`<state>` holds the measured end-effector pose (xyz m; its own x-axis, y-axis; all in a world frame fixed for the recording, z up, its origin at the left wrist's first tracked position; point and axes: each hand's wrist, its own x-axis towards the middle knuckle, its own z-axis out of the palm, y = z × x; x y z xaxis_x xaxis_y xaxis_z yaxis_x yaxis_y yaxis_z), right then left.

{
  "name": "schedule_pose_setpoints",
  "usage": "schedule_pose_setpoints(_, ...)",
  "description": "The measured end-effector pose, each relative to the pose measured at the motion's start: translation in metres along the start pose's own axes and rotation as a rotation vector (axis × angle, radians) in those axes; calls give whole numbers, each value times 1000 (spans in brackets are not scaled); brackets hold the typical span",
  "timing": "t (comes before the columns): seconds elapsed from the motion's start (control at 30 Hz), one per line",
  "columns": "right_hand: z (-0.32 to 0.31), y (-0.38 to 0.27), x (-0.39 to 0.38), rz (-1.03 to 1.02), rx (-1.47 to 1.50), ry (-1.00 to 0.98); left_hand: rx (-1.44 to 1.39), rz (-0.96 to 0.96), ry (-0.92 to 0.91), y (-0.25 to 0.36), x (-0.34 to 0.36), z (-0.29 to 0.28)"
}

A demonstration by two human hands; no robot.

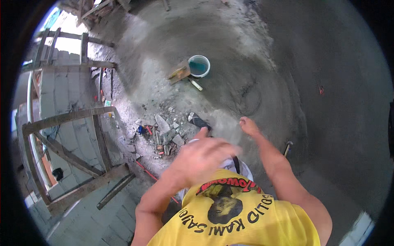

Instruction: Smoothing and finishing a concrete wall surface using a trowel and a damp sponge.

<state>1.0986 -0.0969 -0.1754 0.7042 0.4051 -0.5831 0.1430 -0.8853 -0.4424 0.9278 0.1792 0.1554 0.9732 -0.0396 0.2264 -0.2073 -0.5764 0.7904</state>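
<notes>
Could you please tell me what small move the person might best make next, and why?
Perhaps move the right hand forward and left, toward the board by the bucket: no tool shows in that hand, and the board lies ahead, away from both hands. The left hand is blurred over the shirt, so its grip is unclear.

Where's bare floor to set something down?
Bare-looking floor: between the white bucket and gray wall, beyond the right hand; more beyond the bucket. Wetness unclear. Crowded: rubble left of the dark shoe; tan board and pale-handled tool by the bucket.
</notes>
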Motion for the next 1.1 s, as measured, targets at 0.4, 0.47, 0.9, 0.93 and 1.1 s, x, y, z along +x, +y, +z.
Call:
schedule_pose_setpoints(0.4, -39, -72, 233, -4, -69, -160, -686, 270, 472, -168, 141, -93)
schedule_pose_setpoints(0.47, -12, -96, 277, -34, -49, -179, -632, -268, 873, -199, 126, -77)
schedule_pose_setpoints(0.9, 125, -66, 560, 709, 754, -408, -1338, -1568, 1171, -701, 13, 187)
schedule_pose_setpoints(0.93, 133, -60, 569, 817, 832, -365, -1409, -1553, 1230, -718, 26, 204)
schedule_pose_setpoints(1.1, 173, -75, 595, 931, 1164, -499, -1370, -1598, 1306, -793, 74, 222)
